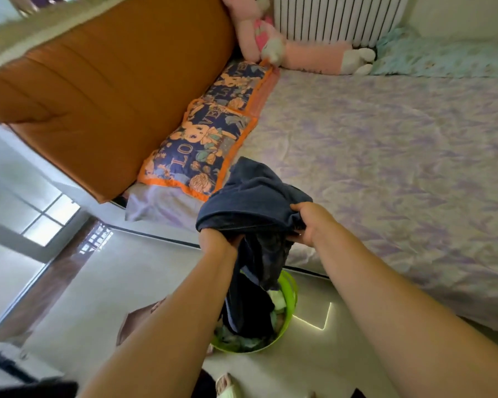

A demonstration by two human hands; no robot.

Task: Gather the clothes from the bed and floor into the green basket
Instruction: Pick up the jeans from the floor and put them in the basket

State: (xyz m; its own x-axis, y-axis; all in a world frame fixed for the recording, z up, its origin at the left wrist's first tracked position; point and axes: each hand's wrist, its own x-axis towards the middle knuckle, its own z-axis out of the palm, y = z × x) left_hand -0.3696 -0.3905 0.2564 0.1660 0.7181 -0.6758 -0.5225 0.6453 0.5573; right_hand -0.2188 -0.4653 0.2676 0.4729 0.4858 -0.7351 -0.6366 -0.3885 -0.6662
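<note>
Both my hands hold a dark navy garment [250, 196] above the green basket [289, 297], which stands on the floor beside the bed. My left hand [216, 242] grips the garment's left side, partly hidden under the cloth. My right hand [314, 222] grips its right side. The garment's lower part hangs down into the basket, where light green and white clothes [278, 304] lie.
The bed [385, 156] with a purple patterned sheet fills the right. Two orange-edged pillows [196, 156] lie against the brown padded headboard [104, 90]. A pink plush toy [299, 57] sits at the far end. A pale tiled floor [127, 282] lies to the left.
</note>
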